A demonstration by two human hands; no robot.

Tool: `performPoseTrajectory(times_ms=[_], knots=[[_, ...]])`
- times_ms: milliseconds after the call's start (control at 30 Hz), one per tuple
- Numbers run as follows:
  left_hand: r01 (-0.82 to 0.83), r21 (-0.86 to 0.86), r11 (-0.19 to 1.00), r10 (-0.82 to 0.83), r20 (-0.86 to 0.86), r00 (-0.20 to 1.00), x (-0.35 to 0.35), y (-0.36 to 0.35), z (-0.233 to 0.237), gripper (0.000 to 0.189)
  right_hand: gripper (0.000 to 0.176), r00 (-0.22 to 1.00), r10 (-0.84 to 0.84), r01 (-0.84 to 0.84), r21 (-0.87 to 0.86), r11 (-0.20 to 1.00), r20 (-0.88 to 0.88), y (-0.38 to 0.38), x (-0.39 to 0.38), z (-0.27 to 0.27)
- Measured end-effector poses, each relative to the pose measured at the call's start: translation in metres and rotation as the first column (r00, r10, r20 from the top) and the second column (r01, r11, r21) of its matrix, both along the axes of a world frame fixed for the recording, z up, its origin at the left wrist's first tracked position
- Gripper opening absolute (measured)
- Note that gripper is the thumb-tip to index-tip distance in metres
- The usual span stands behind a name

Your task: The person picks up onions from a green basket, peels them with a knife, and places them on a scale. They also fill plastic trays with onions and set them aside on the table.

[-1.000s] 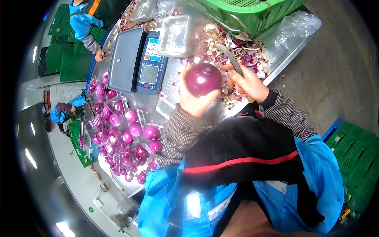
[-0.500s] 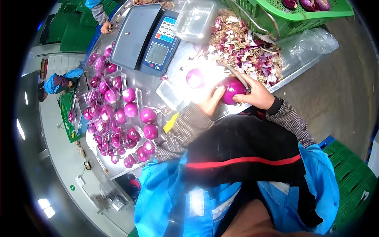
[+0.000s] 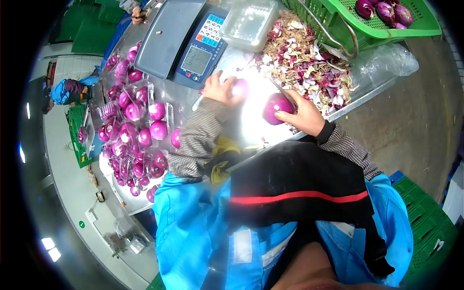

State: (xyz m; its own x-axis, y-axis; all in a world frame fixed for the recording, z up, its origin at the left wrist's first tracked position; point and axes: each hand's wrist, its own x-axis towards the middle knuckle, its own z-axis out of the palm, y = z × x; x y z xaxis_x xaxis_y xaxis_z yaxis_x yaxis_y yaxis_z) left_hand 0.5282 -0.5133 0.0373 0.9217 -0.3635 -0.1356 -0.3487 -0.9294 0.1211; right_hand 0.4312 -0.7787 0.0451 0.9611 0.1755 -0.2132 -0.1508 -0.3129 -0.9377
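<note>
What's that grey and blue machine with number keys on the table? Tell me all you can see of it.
It is a weighing scale sitting flat on the metal table. One side is a plain grey platter. The other is a blue panel with a keypad of white, red and blue keys above a pale display, its reading too small to tell. A clear tray lies beside the panel. The left hand is close to the panel's corner; contact cannot be told.
</note>
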Motion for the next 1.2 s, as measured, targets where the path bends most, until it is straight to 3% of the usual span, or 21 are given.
performPoseTrajectory(times_ms=[133,233,267,367,400,500,567,667,700,767,833,867,900,967,1000,1033,1067,1133,1200], knots=[[-0.110,-0.262,0.959,0.065,-0.176,0.982,0.017,0.056,-0.035,0.051,0.061,0.999,0.021,-0.021,-0.010,1.000,0.026,0.023,0.020,0.002],[-0.325,-0.403,0.855,0.108,-0.474,0.874,0.022,0.069,-0.048,0.055,0.054,0.987,0.159,-0.159,-0.280,0.947,-0.023,0.040,0.039,-0.006],[-0.251,-0.403,0.880,0.104,-0.350,0.931,0.020,0.068,-0.050,0.053,0.053,0.982,0.184,-0.187,-0.360,0.914,-0.044,0.043,0.040,-0.005],[-0.489,-0.388,0.781,0.210,-0.575,0.791,0.016,0.073,-0.046,0.054,0.052,0.983,0.176,-0.183,-0.314,0.931,-0.050,0.038,0.033,-0.015],[-0.464,-0.419,0.780,0.219,-0.512,0.830,0.011,0.074,-0.050,0.055,0.052,0.990,0.139,-0.138,-0.306,0.942,-0.020,0.033,0.028,-0.024],[-0.600,-0.306,0.739,0.334,-0.607,0.721,-0.003,0.058,-0.036,0.057,0.048,0.998,-0.014,0.004,-0.163,0.987,-0.062,0.018,0.016,-0.046],[-0.627,-0.348,0.697,0.324,-0.627,0.708,-0.018,0.053,-0.050,0.060,0.046,0.990,-0.021,0.007,-0.104,0.995,-0.141,0.008,0.011,-0.056],[-0.419,-0.303,0.856,0.174,-0.594,0.785,-0.042,0.046,-0.048,0.054,0.044,0.969,-0.026,-0.004,-0.120,0.993,-0.247,0.000,0.006,-0.042],[-0.376,-0.256,0.891,0.139,-0.634,0.761,-0.044,0.045,-0.044,0.050,0.043,0.960,-0.027,-0.013,-0.142,0.990,-0.278,-0.002,0.006,-0.037],[-0.306,-0.248,0.919,0.151,-0.496,0.855,-0.044,0.042,-0.032,0.043,0.038,0.976,-0.036,0.002,-0.157,0.988,-0.214,-0.006,0.001,-0.054],[-0.392,-0.361,0.846,0.271,-0.343,0.899,-0.035,0.036,-0.018,0.049,0.031,0.991,-0.030,0.008,-0.163,0.987,-0.134,-0.007,-0.004,-0.067],[-0.303,-0.425,0.853,0.223,-0.230,0.947,-0.031,0.038,-0.029,0.043,0.031,0.991,-0.033,0.010,-0.174,0.985,-0.127,-0.005,-0.006,-0.069],[-0.342,-0.452,0.824,0.213,-0.313,0.925,-0.029,0.038,-0.045,0.043,0.041,0.977,-0.035,-0.007,-0.197,0.980,-0.211,-0.004,-0.003,-0.062],[-0.432,-0.494,0.755,0.208,-0.445,0.871,-0.022,0.034,-0.067,0.045,0.041,0.991,-0.059,0.033,-0.199,0.979,-0.123,0.001,-0.004,-0.082],[-0.064,-0.476,0.877,-0.016,-0.162,0.987,-0.020,0.036,-0.062,0.045,0.042,0.996,-0.045,0.027,-0.205,0.978,-0.082,-0.001,-0.003,-0.097],[-0.186,-0.451,0.873,0.079,-0.245,0.966,-0.015,0.032,-0.077,0.046,0.042,0.998,-0.041,0.025,-0.312,0.950,-0.043,0.000,0.000,-0.087],[-0.305,-0.417,0.857,0.175,-0.321,0.931,-0.010,0.029,-0.093,0.046,0.043,0.984,-0.119,0.095,-0.170,0.981,-0.135,-0.002,0.001,-0.117],[-0.515,-0.605,0.608,0.149,-0.551,0.821,-0.006,0.024,-0.093,0.038,0.044,0.988,-0.109,0.092,-0.148,0.985,-0.112,-0.005,0.005,-0.116],[-0.527,-0.568,0.632,0.180,-0.554,0.813,-0.007,0.016,-0.084,0.039,0.042,0.987,-0.102,0.090,-0.102,0.991,-0.125,-0.003,0.009,-0.098]])
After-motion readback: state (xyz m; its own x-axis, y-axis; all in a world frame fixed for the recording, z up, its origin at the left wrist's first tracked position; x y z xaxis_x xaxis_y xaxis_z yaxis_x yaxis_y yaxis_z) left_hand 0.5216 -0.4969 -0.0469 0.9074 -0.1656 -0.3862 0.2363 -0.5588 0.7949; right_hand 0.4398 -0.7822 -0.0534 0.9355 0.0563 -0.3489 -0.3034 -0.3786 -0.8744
